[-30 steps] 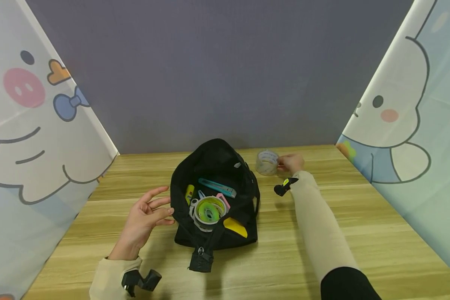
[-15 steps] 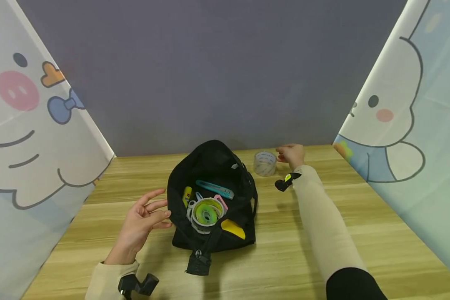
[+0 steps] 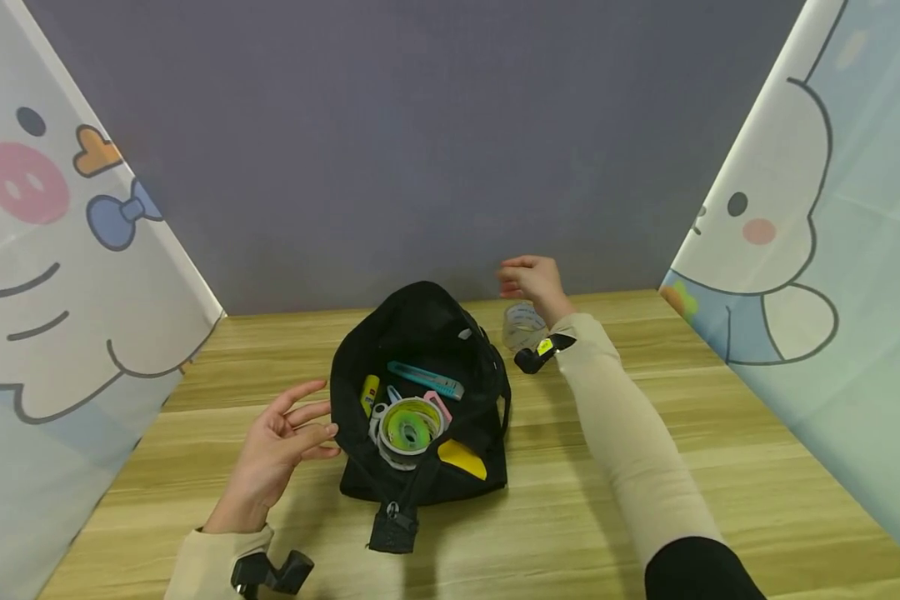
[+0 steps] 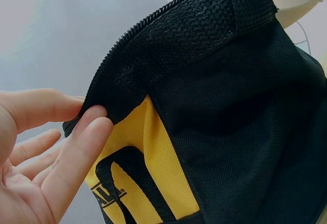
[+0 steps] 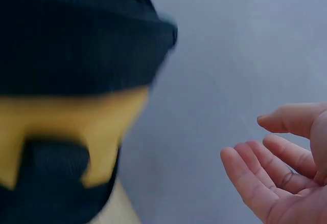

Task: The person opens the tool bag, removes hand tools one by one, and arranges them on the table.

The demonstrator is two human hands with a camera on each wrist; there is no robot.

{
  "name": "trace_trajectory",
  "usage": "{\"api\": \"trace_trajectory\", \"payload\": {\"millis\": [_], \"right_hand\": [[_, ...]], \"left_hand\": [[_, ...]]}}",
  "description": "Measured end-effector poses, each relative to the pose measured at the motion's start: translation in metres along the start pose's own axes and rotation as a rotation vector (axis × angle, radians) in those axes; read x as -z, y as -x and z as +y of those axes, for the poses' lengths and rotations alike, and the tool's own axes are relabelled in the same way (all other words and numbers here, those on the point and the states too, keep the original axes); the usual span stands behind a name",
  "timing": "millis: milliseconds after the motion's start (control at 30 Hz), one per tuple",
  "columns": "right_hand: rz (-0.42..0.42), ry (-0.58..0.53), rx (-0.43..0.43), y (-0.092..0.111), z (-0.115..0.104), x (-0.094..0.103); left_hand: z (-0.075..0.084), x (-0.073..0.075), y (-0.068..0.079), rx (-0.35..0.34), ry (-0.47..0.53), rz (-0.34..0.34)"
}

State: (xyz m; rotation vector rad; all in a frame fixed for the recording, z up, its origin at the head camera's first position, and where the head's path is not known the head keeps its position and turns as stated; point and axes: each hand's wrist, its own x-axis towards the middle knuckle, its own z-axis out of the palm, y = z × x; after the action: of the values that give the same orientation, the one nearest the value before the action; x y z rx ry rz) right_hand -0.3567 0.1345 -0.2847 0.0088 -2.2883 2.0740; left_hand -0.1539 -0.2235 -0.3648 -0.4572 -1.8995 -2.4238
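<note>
A black zippered tool bag with yellow panels stands on the table, its mouth spread. My left hand pinches the zipper edge of that mouth, as the left wrist view shows closely. Inside the bag lie a teal utility knife, a yellow glue stick, a pink-handled item and tape rolls, a green one nested in a wider one. My right hand is raised behind the bag's right side, fingers loosely bent and holding nothing. A clear tape roll stands on the table, partly hidden behind the right wrist.
A grey wall panel rises at the table's back edge. Cartoon-printed sheets line the left side and right side. A strap end with a zipper pull hangs from the bag's front. Bare wood table extends to the right.
My right hand has let go of the clear tape roll, then lifted and moved left toward the bag. The left hand keeps its pinch on the bag's edge. The view has shifted slightly.
</note>
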Motion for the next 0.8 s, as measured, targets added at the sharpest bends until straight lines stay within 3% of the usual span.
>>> {"api": "trace_trajectory", "payload": {"millis": [400,800], "right_hand": [[-0.137,-0.078,0.036,0.015,-0.017,-0.056],[-0.290,-0.065,0.093,0.031,-0.010,-0.097]], "left_hand": [[0.000,-0.003,0.002,0.001,-0.004,0.006],[0.000,-0.006,0.003,-0.008,-0.006,0.000]]}}
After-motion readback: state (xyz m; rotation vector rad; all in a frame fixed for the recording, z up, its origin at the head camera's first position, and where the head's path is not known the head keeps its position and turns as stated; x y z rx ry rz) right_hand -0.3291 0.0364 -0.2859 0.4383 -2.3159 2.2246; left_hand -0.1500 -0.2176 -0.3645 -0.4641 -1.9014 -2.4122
